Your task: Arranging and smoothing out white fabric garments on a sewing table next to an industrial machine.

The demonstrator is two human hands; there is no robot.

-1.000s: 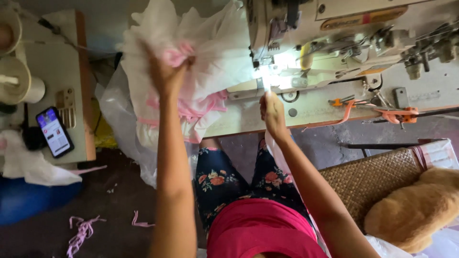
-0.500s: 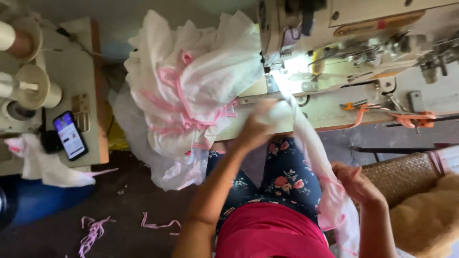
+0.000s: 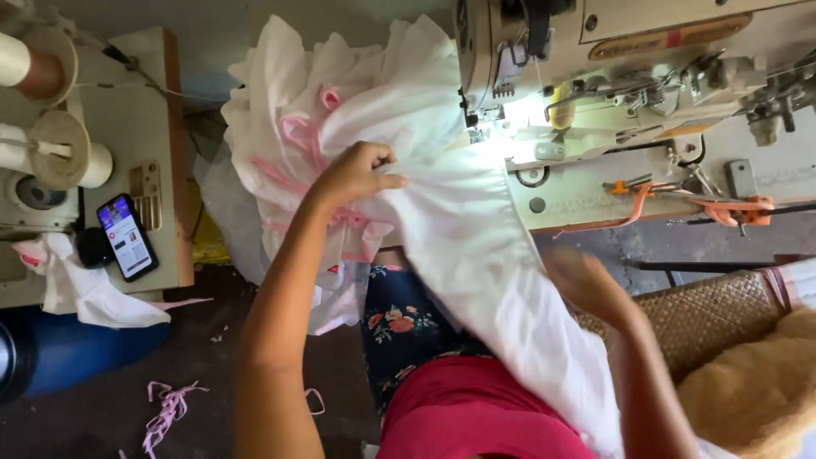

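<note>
From the head camera, looking down, the left arm reaches up the middle of the picture, forearm long and nearly straight. The left hand [image 3: 357, 174] is closed, fingers curled tight on a fold of the white fabric [image 3: 476, 255], gripping it just left of the lit needle area of the sewing machine [image 3: 612, 93]. The right arm comes in from the lower right, bent at the elbow. The right hand [image 3: 586, 280] is blurred and lies at the right edge of the same fabric, just below the machine bed; whether it pinches the cloth or only rests against it cannot be told.

The white fabric runs in a broad band from the needle down between the two hands and over the lap. More of it, trimmed in pink, is bunched in a heap [image 3: 314, 110] above and left of the left hand. A woven basket [image 3: 714, 314] stands beside the right forearm. On the side table, a phone [image 3: 126, 236] lies well apart from both hands.
</note>
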